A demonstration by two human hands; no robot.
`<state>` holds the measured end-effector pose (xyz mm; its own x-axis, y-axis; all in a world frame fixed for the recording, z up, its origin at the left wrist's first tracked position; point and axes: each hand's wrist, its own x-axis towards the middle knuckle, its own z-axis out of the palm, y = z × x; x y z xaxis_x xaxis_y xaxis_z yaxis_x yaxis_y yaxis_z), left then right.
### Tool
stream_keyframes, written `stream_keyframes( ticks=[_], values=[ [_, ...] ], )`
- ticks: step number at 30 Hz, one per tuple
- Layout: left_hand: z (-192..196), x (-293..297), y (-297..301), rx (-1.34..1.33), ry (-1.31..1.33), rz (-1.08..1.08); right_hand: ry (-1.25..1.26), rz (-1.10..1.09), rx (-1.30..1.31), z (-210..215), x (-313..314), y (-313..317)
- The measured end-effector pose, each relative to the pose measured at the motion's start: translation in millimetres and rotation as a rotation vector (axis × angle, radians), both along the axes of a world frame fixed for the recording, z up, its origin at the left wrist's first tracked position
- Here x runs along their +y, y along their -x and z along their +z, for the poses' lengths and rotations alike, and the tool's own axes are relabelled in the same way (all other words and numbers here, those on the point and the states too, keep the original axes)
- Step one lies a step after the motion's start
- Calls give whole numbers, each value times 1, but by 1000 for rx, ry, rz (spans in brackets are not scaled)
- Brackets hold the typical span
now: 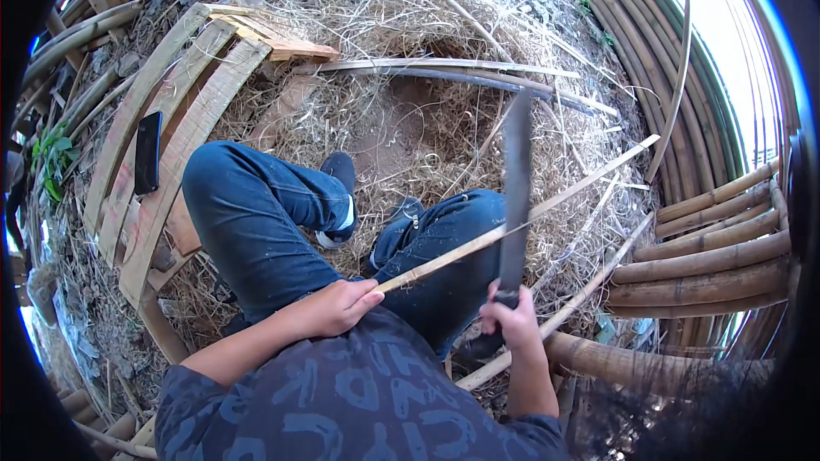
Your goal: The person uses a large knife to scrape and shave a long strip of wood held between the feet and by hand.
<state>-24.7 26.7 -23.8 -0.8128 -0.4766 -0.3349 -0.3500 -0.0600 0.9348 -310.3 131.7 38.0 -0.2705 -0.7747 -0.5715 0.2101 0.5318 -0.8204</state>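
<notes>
My left hand (343, 306) is closed round the near end of a long, thin bamboo strip (453, 256), close to my waist. From there the strip slants up to the right across my raised knee, its far end reaching beyond the shavings. In my right hand (510, 320) is the dark handle of a machete (516, 179), its long blade standing up and pointing away from me. The blade crosses the strip beside my right knee; whether the two touch I cannot tell. Both legs are bent, in dark jeans.
Bamboo shavings (359, 21) cover the ground ahead. A wooden pallet (192, 132) lies to the left with a black phone (148, 154) on it. Thick bamboo poles (700, 273) are stacked at right, and split strips (427, 62) lie beyond my feet. Long bamboo (658, 77) runs along the right side.
</notes>
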Motion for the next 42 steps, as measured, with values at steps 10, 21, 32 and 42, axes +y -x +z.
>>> stream_keyframes(
  ticks=[10, 21, 32, 42],
  values=[
    [4, 7, -1, 27, -9, 38, 13, 27, -100, -7, 5, -20],
    [-14, 12, 0, 137, -144, 64, -91, 412, -131, -12, 14, -50],
    [-10, 15, -3, 158, -384, 58, -62, 443, -321, -18, 15, -47],
    [-10, 22, -5, 209, -489, 109, -7, 527, -173, -16, 18, -44]
  ],
)
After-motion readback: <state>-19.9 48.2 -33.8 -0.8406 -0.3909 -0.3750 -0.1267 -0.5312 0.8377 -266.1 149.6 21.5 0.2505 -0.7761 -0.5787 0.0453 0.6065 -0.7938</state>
